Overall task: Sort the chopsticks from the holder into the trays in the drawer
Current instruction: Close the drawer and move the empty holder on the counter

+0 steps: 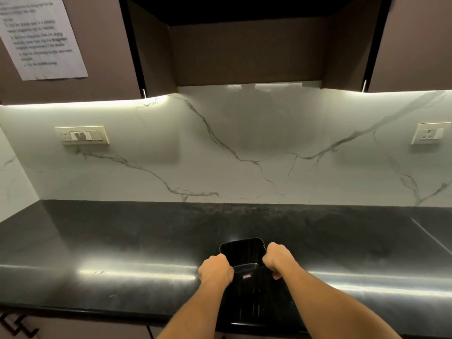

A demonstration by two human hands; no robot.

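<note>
The black counter point(122, 253) runs wide from left to right under the marble wall point(244, 155), with a printed sheet point(41, 35) taped up far left. At the near edge, in the middle, stands the black holder point(247, 287), and I have it between both hands. My left hand point(215, 269) is closed over its left rim, my right hand point(277, 260) closed over its right side. I can't see any chopsticks inside its dark mouth. It looks like stiff, light, glossy plastic, likely slippery, so I judge the rim edges the surest hold.
</note>
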